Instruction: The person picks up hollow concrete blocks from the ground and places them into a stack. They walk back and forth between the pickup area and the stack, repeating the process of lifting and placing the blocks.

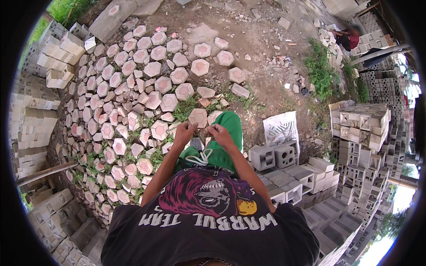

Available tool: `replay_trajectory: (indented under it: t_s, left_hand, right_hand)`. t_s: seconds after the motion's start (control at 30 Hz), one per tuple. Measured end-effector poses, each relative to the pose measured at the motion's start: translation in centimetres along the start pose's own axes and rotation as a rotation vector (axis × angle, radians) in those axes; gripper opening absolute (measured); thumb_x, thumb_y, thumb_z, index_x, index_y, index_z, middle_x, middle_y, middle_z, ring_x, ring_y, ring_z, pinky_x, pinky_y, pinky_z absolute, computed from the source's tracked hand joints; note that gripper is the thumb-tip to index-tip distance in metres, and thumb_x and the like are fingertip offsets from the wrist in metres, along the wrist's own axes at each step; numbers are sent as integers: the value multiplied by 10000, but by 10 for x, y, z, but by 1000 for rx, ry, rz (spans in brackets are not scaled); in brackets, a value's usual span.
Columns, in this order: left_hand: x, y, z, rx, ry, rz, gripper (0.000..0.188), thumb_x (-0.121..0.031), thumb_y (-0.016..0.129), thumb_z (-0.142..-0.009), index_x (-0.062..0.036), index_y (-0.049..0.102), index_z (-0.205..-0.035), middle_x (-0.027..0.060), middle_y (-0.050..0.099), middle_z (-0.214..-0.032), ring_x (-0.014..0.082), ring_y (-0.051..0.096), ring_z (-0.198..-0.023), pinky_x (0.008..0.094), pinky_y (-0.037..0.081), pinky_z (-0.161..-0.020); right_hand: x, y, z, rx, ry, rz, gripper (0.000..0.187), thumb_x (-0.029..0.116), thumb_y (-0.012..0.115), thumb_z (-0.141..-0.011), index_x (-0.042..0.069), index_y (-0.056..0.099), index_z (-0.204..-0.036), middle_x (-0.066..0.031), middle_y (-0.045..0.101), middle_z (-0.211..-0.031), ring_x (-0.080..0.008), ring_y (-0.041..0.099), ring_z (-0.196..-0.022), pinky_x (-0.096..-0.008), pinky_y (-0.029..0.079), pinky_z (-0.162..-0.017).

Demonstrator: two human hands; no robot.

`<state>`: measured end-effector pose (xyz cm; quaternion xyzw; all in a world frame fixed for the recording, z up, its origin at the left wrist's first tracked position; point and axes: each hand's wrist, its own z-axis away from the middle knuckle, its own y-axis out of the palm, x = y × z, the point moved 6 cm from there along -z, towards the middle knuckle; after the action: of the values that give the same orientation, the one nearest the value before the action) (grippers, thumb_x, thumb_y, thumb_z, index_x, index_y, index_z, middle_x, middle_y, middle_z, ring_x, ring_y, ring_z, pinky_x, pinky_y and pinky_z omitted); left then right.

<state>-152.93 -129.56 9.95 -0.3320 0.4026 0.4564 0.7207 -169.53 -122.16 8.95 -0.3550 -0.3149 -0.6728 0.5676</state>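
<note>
Both of my hands are raised in front of my lap, a short gap between them. My left hand [185, 133] is closed with its fingertips pinched toward the middle. Facing it, my right hand [217, 133] is closed in a similar pinch above my green shorts [230, 126]. Anything between the fingertips is too small to make out. Just beyond the hands, a hexagonal paving stone [198, 116] lies on the ground. The white drawstring [199, 158] of the shorts hangs nearer to me, apart from the fingers.
Many hexagonal pavers with pinkish centres [160, 130] cover the ground ahead and left. Hollow concrete blocks [287, 153] stand close on my right, beside a white printed sack [281, 128]. Stacked blocks [37, 119] line the left side. A person [350, 40] sits far right.
</note>
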Motion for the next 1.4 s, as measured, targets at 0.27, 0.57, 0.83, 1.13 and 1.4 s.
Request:
replay_trajectory:
  t_s: [0.27,0.57,0.83,1.13,1.4]
  left_hand:
    - [-18,47,-75,61,-36,-10,413,-243,667,-859,-101,398,-580,-24,442,-529,59,388,-487,263,313,-452]
    - [-110,112,-166,67,-54,-33,410,-253,674,-847,-91,390,-598,-22,459,-556,59,447,-531,254,359,-498]
    - [-176,139,-211,50,-8,-116,407,-254,665,-852,-91,393,-597,-26,420,-548,70,457,-529,265,395,-498]
    - [-185,146,-262,72,-45,-141,412,-301,664,-862,-115,397,-610,-31,454,-579,71,484,-554,250,392,-513]
    - [-192,101,-327,0,-55,-52,427,-288,673,-848,-91,396,-590,-10,460,-551,77,482,-544,270,391,-505]
  right_hand:
    - [16,-57,-53,-17,47,-25,302,302,593,-906,12,620,-984,-29,639,-841,-90,584,-757,-249,471,-665]
    - [108,-151,-140,2,27,-13,337,324,606,-889,-2,618,-973,-39,644,-835,-105,584,-745,-258,469,-695]
    - [142,-197,-193,3,42,-57,340,327,599,-887,5,620,-993,-52,646,-850,-123,601,-757,-260,475,-691]
    - [184,-230,-236,-63,109,-74,303,280,587,-887,-7,616,-979,-62,647,-860,-127,607,-764,-260,487,-707]
    - [218,-199,-317,43,145,13,290,272,593,-872,5,622,-982,-45,645,-830,-119,607,-729,-251,479,-644]
